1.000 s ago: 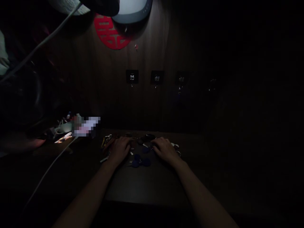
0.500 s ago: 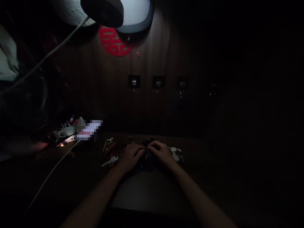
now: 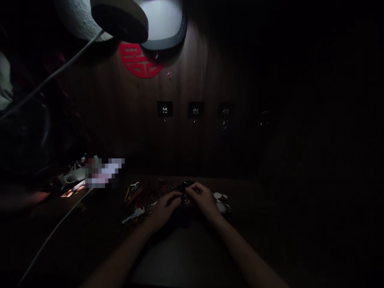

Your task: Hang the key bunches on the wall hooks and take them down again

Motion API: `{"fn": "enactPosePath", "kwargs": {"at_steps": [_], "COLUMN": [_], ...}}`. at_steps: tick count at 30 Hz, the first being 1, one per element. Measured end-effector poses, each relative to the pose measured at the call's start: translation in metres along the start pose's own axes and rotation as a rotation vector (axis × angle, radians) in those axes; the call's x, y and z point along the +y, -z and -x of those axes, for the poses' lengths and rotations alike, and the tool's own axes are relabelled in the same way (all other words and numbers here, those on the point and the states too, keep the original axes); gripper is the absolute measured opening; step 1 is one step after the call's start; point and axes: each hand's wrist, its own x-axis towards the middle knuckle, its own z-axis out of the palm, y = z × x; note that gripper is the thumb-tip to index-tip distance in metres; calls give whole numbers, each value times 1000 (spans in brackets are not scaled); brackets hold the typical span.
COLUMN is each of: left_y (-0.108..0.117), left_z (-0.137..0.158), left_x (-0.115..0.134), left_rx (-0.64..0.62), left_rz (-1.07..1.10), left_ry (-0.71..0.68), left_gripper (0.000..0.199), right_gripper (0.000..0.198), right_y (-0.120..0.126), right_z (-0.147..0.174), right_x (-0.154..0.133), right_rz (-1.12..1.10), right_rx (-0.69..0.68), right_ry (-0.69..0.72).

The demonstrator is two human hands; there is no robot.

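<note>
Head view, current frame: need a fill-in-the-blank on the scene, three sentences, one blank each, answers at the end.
1. In the image, the white discs lie to the ____ of the right hand.
2. In the image, the silver key lies to the ____ of the left hand.
3. The cut-out decoration on the wooden panel is coloured ____.

Missing words: right; left; red.
</note>
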Motion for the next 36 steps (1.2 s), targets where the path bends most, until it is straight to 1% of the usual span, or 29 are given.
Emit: {"fn": "enactPosePath", "kwargs": {"at_steps": [4,7,8,10,11,13,14,16,18,21,23,26,28,30,32,36], "left_y": [-2,-3,-2,0,2,5,7,9,9,8,7,6,6,7,8,11], "left_z": [-5,-9,-10,-12,-12,-13,-13,-13,-14,-15,-17,-22,-26,-29,-31,-27], "left_x": [-10,-20,-22,-21,-20,-15,-13,-10,-10,-14,-18,-28,-36,-42,-44,-33], "left_rx": [7,10,0,-30,-42,-46,-39,-18,17,56,47,17,26,34,28,51], "left_rz": [115,291,375,524,573,613,615,605,580,552,579,652,658,605,504,291], "left_ry": [117,184,196,212,213,198,186,174,192,225,242,293,317,310,277,190], "left_gripper": [33,35,36,37,37,36,34,32,31,31,32,36,37,35,31,29], "right_gripper": [28,22,19,15,20,36,44,55,57,52,48,38,32,29,27,21], "right_y": [-1,1,3,6,8,11,12,13,14,15,17,18,18,17,16,13], "right_z": [-6,-8,-8,-6,-4,-1,1,3,4,3,1,-2,-4,-4,-4,0], "right_x": [8,9,7,4,3,0,0,-1,-1,-1,0,3,4,6,6,3], "right_rz": [16,84,141,303,395,573,651,786,883,955,970,966,961,961,959,885], "right_rx": [13,8,7,-18,-59,-173,-228,-292,-302,-302,-295,-248,-217,-204,-197,-178], "right_ry": [8,76,127,282,375,543,602,668,700,757,797,842,855,851,842,842]}}
